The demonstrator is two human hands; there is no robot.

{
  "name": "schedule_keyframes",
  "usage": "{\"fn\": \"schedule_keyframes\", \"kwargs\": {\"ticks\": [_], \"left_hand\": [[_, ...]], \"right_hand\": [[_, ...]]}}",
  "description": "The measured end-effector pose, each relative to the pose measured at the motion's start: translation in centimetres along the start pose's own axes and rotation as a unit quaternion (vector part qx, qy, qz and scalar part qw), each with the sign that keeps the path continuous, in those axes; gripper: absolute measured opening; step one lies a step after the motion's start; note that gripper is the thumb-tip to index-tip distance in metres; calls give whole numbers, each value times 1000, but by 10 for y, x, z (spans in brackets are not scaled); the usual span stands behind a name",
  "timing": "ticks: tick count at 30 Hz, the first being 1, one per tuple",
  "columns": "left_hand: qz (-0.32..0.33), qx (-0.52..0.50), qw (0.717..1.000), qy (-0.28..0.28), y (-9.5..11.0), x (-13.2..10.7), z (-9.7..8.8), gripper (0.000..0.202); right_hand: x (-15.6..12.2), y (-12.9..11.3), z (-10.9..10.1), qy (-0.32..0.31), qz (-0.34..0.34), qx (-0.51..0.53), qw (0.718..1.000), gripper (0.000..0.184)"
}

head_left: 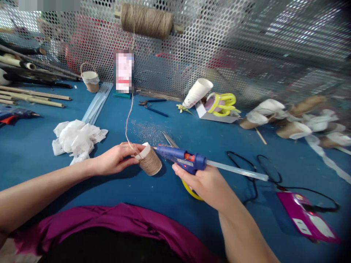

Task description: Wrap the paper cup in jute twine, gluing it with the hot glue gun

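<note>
My left hand (115, 159) grips a paper cup (149, 160) mostly wrapped in brown twine, tilted on the blue table (41, 146). A twine strand (128, 120) runs from the cup up to a big twine spool (146, 20) on the mesh wall. My right hand (204, 180) holds a blue glue gun (182, 157), its nozzle touching the cup's upper edge. A clear glue stick (237, 170) juts out of the gun's back.
Crumpled white lace (76, 138) lies left. Sticks (33, 96) and another glue gun (13, 115) sit far left. Pliers (153, 106), stacked white cups (197, 93), a yellow tape dispenser (222, 104), finished cups (293, 117), black cable (255, 171) and a pink device (307, 215) lie right.
</note>
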State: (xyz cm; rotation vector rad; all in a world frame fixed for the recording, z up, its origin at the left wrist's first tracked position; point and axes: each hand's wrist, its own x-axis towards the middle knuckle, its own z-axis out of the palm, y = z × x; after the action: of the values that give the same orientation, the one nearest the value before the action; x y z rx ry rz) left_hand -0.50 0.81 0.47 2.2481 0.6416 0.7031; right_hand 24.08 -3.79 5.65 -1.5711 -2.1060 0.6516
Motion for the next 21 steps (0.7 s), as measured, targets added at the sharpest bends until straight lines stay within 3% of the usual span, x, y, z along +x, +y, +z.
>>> {"fn": "schedule_keyframes", "kwargs": {"ticks": [21], "left_hand": [[8, 15, 1000, 1, 0, 0, 0, 15]], "right_hand": [[-3, -1, -7, -19, -1, 12, 1000, 24]]}}
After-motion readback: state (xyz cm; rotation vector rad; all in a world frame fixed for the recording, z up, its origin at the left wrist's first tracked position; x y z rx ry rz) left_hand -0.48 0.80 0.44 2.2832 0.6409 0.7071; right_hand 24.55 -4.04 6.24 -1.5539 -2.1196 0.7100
